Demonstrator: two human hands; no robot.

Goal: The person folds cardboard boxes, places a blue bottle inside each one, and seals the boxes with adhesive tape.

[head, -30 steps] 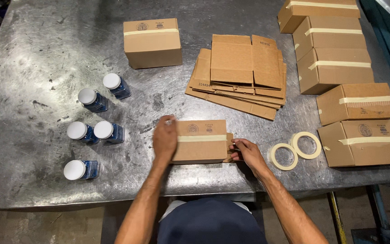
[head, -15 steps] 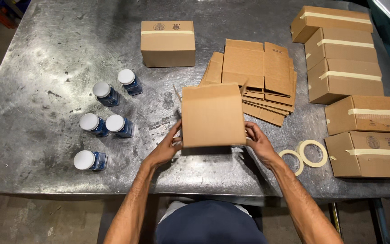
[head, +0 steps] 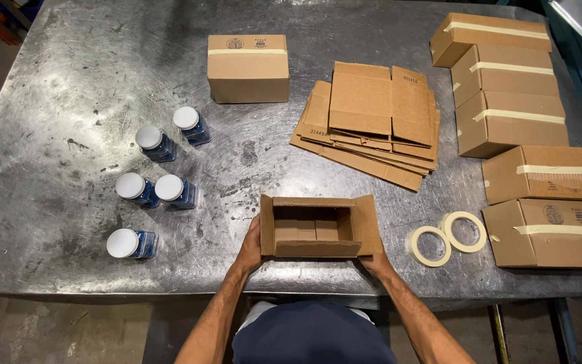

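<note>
1. Head view, hands: left hand (head: pixel 249 251) is clasped on the left side of the open carton (head: pixel 318 226), fingers wrapped on its wall. Right hand (head: pixel 374 261) holds the carton's right lower corner, mostly tucked under the side flap, so finger detail can't be made out, but it's gripping the box.
2. Head view, the carton: sits upright on the metal table (head: pixel 69 81) at the near edge, right in front of the person, top flaps splayed out. Inside looks empty; only the folded bottom flaps show.
3. Head view, what looks done: bottom is closed, box is set up w/ mouth up. Five sealed boxes (head: pixel 513 114) w/ tape strips are grouped at far right; one more taped box (head: pixel 248 68) stands alone at the back centre.
4. Head view, what looks left: five white-capped jars (head: pixel 157 187) stand to the left of the carton, none inside it yet. Top flaps aren't folded or taped. Two tape rolls (head: pixel 447 238) lie just right of the carton, untouched.
5. Head view, stock: a stack of flat cartons (head: pixel 372 121) lies behind the open one, approx. several blanks unbuilt.
</note>
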